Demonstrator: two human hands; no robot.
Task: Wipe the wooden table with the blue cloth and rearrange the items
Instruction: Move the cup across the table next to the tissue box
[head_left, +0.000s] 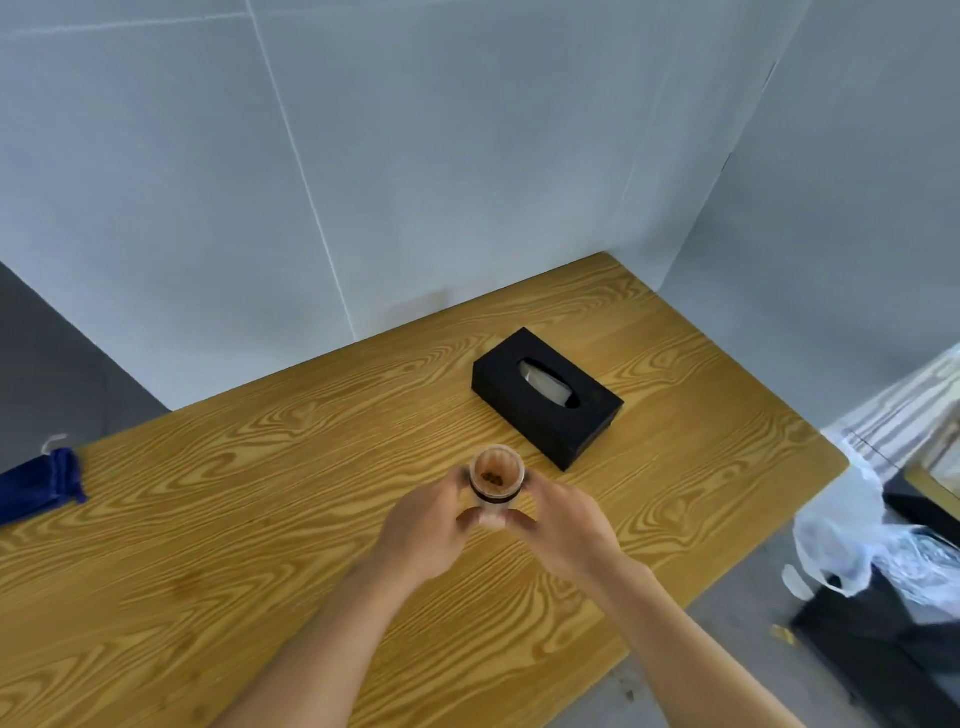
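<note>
A small clear cup (496, 480) with a black band and some brown bits at its bottom is held upright over the middle of the wooden table (260, 519). My left hand (426, 530) grips its left side and my right hand (563, 525) its right side. A black tissue box (545, 397) lies just behind and to the right of the cup. The blue cloth (39, 486) lies at the table's left edge, far from both hands.
Grey walls enclose the table at the back and right. To the right, beyond the table's edge, a black bin (883, 623) with a white plastic bag (852, 540) stands on the floor.
</note>
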